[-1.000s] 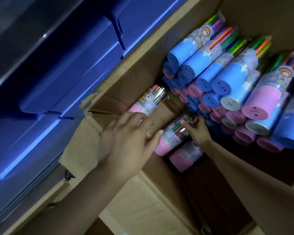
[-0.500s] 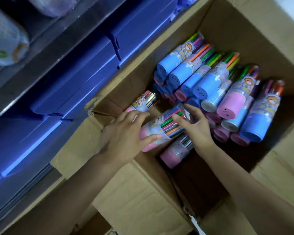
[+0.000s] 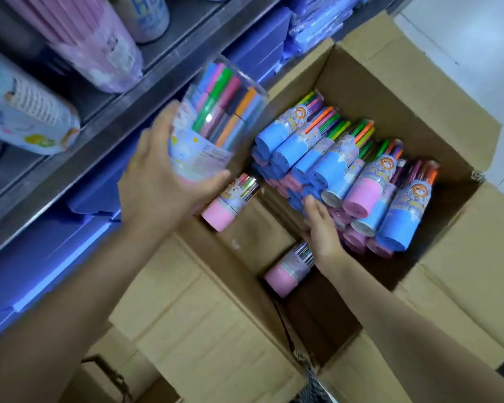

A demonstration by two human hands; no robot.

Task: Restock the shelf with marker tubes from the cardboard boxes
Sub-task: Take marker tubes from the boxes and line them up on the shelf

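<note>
- The metal shelf [image 3: 146,91] is seen along the upper left, with large pink and pale tubes already lying on its upper level and blue packs stacked beneath
- The open cardboard box [image 3: 390,91] is set just beside the shelf, its flaps folded outward; a second, closed carton [image 3: 204,309] is seen under the left forearm
- A slanted stack of marker tubes [image 3: 341,170], blue-based and pink-based, is still packed against the far and right walls of the box, so much restocking is judged to remain
- The lifted marker tube [image 3: 216,126], which lay low in the box half a second ago, has now been raised clear of the box rim and is held tilted, near the shelf edge; placement on the shelf is judged to be the next step
- The left hand [image 3: 160,184] is wrapped round the pink base of that tube, fingers [image 3: 213,181] curled under it
- The right hand [image 3: 320,228], which was on that same tube before, has let go and now lies with nearly straight fingers against the lower tubes of the stack, holding nothing
- Two loose pink-based tubes are left in the box: one [image 3: 230,203] leaning at the near-left wall, one [image 3: 288,270] lying below the right wrist
</note>
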